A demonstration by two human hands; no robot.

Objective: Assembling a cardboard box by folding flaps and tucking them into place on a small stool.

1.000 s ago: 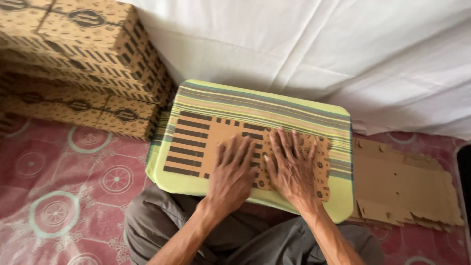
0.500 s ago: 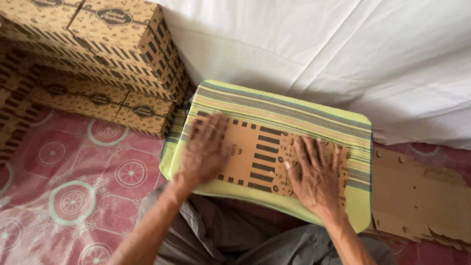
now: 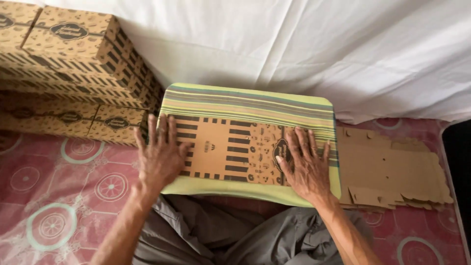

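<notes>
Pressing flat cardboard blank [image 3: 230, 149] on striped cushion [image 3: 250, 100] with both hands

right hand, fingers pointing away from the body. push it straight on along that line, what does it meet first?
The right hand lies flat on the printed cardboard blank, fingers pointing up-frame. Straight on, it would likely cross the striped green tray edge first, then meet the white sheet; depth there is unclear.

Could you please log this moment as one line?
left hand flat on carton blank | right hand flat on blank | blank on striped tray
</notes>
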